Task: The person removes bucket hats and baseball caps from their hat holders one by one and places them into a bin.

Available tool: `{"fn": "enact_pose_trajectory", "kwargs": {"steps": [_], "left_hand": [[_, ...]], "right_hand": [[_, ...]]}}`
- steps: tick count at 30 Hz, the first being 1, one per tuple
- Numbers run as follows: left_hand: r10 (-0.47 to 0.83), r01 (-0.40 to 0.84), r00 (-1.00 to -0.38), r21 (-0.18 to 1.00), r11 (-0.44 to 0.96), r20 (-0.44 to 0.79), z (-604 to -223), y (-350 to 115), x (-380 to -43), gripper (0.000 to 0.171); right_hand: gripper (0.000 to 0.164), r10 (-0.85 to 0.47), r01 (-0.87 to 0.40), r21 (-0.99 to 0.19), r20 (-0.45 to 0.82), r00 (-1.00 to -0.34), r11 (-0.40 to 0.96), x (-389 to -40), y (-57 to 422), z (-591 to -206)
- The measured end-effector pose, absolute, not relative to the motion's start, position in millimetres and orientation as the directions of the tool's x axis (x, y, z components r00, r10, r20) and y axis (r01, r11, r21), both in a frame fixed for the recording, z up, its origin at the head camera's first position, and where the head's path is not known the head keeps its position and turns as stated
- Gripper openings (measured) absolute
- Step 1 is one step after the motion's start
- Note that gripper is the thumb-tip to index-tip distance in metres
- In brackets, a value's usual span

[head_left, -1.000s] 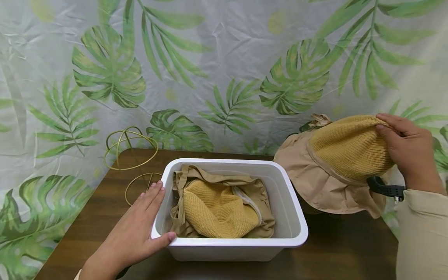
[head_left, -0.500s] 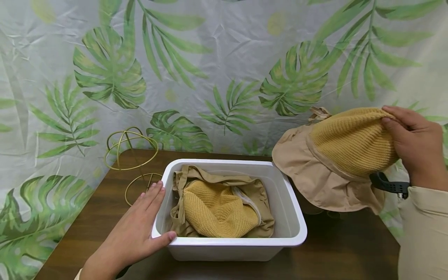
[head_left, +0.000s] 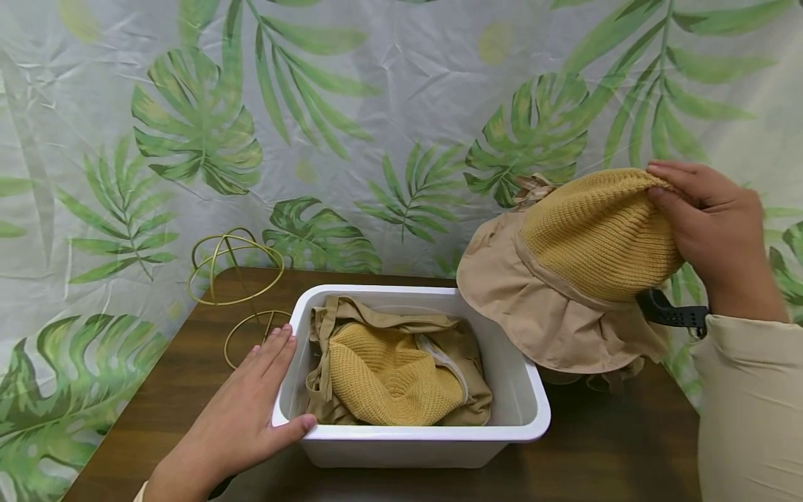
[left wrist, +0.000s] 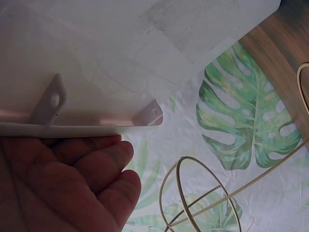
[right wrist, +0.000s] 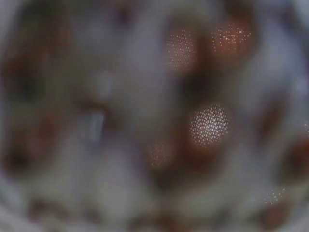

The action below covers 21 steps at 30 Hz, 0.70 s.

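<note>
My right hand pinches the top of a sun hat with a mustard knitted crown and a floppy beige brim. The hat hangs tilted, its brim overlapping the right rim of a white plastic tub in the head view. Inside the tub lies a second hat, its yellow knit crown dented and its brim folded around it. My left hand rests with straight fingers against the tub's left rim, thumb over the front corner. In the left wrist view its fingers lie along the rim's edge. The right wrist view is only a blur.
A gold wire stand with round hoops stands at the back left of the dark wooden table. Behind it hangs a pale curtain printed with green leaves. The tub takes up the table's middle.
My right hand has lifted the hat a little and brought it leftward, so its brim now overlaps the tub's right rim. The left hand and the tub have stayed put.
</note>
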<state>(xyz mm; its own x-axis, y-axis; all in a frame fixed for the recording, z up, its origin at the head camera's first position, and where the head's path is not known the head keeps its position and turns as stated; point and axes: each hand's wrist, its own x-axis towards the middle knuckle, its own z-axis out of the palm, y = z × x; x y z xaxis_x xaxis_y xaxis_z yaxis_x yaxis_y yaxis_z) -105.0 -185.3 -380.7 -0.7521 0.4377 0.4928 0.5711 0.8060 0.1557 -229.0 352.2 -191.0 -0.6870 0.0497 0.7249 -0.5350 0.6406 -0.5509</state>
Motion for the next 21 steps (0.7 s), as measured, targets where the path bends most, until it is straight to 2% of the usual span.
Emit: {"fn": "enact_pose_trajectory", "kwargs": {"steps": [3, 10, 21], "left_hand": [[0.436, 0.569, -0.754, 0.158, 0.807, 0.491, -380.0, -185.2, -104.8, 0.096], [0.434, 0.565, -0.759, 0.159, 0.81, 0.486, -378.6, -185.4, -104.2, 0.096], [0.431, 0.565, -0.76, 0.165, 0.809, 0.487, -379.8, -185.3, -103.4, 0.096]], "right_hand": [[0.029, 0.012, -0.589, -0.529, 0.75, -0.661, 0.61, -230.3, 340.3, -183.9], [0.027, -0.032, -0.64, -0.555, 0.741, -0.67, 0.532, -233.8, 312.8, -172.8], [0.026, -0.158, -0.699, -0.412, 0.787, -0.596, 0.584, -234.3, 281.1, -168.4]]}}
